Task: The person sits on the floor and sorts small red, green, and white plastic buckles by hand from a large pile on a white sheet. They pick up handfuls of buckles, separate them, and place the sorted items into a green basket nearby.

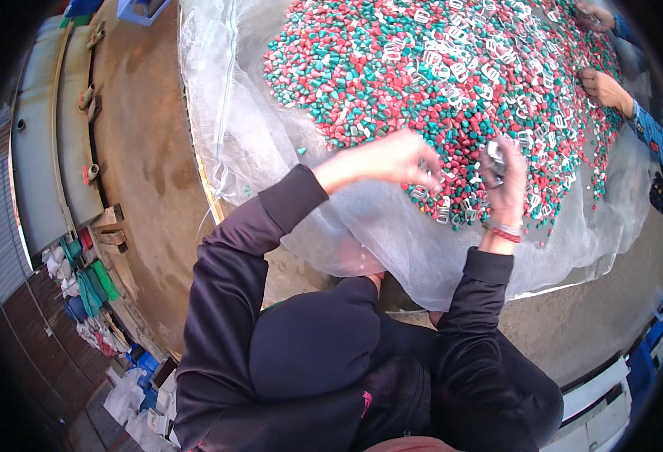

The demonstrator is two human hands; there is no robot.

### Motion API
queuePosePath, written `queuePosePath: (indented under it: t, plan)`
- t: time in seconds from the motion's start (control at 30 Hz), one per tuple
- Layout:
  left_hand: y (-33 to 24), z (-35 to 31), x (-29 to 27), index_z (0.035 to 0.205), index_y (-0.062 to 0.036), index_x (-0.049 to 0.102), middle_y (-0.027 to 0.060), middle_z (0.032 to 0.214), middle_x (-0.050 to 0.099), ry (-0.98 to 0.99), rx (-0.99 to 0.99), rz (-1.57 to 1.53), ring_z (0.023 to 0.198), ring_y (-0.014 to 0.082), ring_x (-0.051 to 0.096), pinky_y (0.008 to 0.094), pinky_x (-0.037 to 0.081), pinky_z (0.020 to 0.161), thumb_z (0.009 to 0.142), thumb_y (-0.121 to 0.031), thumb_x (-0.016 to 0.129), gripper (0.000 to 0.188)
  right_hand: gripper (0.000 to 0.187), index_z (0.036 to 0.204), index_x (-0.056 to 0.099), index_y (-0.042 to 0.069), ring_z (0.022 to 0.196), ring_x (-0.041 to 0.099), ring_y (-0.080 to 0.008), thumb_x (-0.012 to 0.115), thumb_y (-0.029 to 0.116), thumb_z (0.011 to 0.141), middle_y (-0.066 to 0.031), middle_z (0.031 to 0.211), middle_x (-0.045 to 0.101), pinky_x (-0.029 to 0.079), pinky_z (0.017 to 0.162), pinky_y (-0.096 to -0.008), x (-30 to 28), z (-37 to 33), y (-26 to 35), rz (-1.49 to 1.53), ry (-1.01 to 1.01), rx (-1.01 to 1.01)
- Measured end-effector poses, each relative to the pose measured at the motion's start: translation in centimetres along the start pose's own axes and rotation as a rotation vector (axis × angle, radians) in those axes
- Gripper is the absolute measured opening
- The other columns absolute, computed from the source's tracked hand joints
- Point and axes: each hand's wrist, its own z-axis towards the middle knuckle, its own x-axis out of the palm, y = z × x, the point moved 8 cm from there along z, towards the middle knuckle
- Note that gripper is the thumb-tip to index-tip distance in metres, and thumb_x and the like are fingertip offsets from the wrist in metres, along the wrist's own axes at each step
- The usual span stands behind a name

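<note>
My left hand point(392, 160) curls fingers down into the cones point(392, 68) near the mesh sheet's point(233, 113) near edge, touching metal buckles point(443, 211). My right hand point(506, 184) pinches one small silvery buckle point(495, 158), upright, long axis pointing away from me. A co-worker's hand point(605, 87) sorts at the far right edge.

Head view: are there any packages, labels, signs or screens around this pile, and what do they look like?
No labels, signs or screens show.
Blue crate: top edge, left of the pile, boxy.
Green and white bags: lower left on the floor, soft and crumpled.
White and blue bins: lower right, flat and boxy.
</note>
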Motion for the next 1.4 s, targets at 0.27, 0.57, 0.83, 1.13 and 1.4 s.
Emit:
queuePosePath:
  t: [0.27, 0.57, 0.83, 1.13, 1.4]
  plan:
    - [3.6, 1.2, 4.8, 0.096, -0.0048, 0.059, 0.0142, 0.093, 0.059, -0.009, -0.177, 0.709, 0.080, 0.0340, 0.064, 0.0476, 0.052, 0.068, 0.086, -0.022, 0.063, 0.020, 0.020, 0.100, 0.050, 0.000, 0.074, 0.048, -0.0154, 0.059, 0.017, 0.093, -0.0132, 0.096, 0.045, 0.034, 0.032, -0.0118, 3.8, -2.3, 9.1, 0.539, 0.787, 0.011]
    - [0.7, 1.8, -0.6, 0.079, -0.0068, 0.055, 0.0068, 0.081, 0.062, 0.029, -0.231, -1.107, 0.064, 0.0122, 0.064, 0.0212, 0.040, 0.037, 0.088, -0.020, 0.065, 0.019, 0.033, 0.080, 0.058, 0.004, 0.045, 0.042, -0.0013, 0.059, 0.033, 0.095, 0.0005, 0.064, 0.052, 0.022, 0.032, -0.0158, 7.0, -4.4, 17.5, -0.809, 0.827, 0.130]
    - [-0.5, 5.5, 11.5, 0.097, -0.0001, 0.061, 0.0163, 0.096, 0.059, 0.296, 0.120, 0.433, 0.084, 0.0296, 0.065, 0.0396, 0.055, 0.070, 0.080, -0.013, 0.066, 0.022, 0.032, 0.075, 0.062, 0.000, 0.046, 0.044, -0.0051, 0.068, 0.029, 0.089, -0.0022, 0.063, 0.052, 0.025, 0.036, -0.0185, -1.7, -11.3, 14.9, -0.668, 0.924, 0.687]
    - [2.8, 10.8, 4.5, 0.094, -0.0076, 0.061, 0.0107, 0.088, 0.056, -0.092, -0.029, 0.765, 0.078, 0.0303, 0.062, 0.0408, 0.054, 0.069, 0.082, -0.012, 0.062, 0.013, 0.033, 0.082, 0.067, 0.000, 0.051, 0.058, -0.0220, 0.075, 0.032, 0.080, -0.0084, 0.061, 0.060, 0.045, 0.048, -0.0353, -10.4, -3.5, 5.6, -1.607, 0.803, 0.012]
    - [-0.1, 9.2, 4.5, 0.122, -0.0054, 0.055, 0.0150, 0.101, 0.056, -0.008, -0.031, 0.652, 0.087, 0.0322, 0.063, 0.0428, 0.052, 0.072, 0.087, -0.025, 0.065, 0.041, 0.025, 0.095, 0.060, 0.001, 0.089, 0.064, -0.0306, 0.066, 0.022, 0.083, -0.0132, 0.093, 0.061, 0.054, 0.072, -0.0412, -11.7, -5.6, -0.5, -1.758, 0.628, -0.627]
